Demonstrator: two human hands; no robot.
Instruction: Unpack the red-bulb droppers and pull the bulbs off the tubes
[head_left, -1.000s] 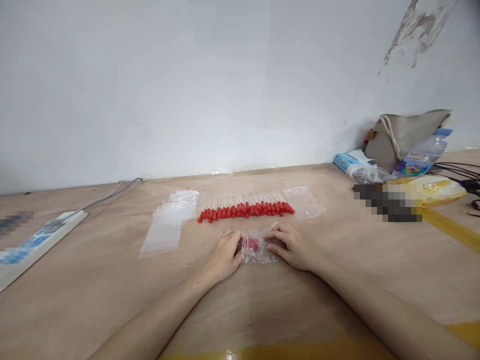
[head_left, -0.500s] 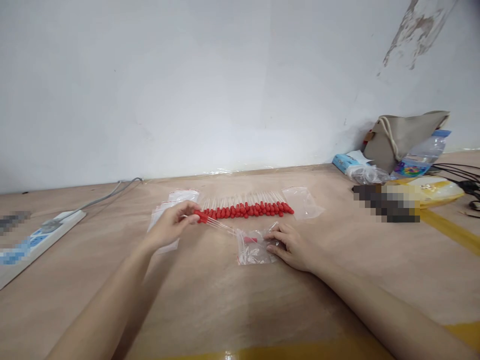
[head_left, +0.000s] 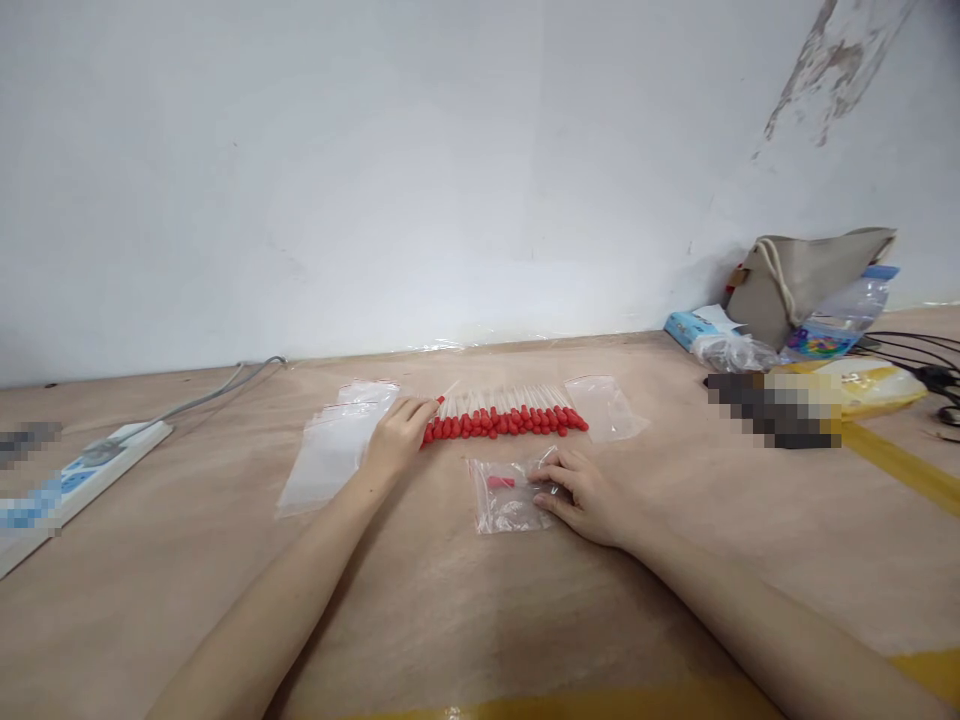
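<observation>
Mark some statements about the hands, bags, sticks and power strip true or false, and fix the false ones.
1. The right hand touches a clear bag in which a red piece shows. True.
2. The left hand rests on the blue box. False: it is at the left end of the row of red-tipped sticks.
3. The sticks' red ends point toward the wall. False: they face away from it.
4. A second clear bag lies by the row's right end. True.
5. The power strip lies to the right of the right hand. False: it lies to the left of the left hand.
</observation>
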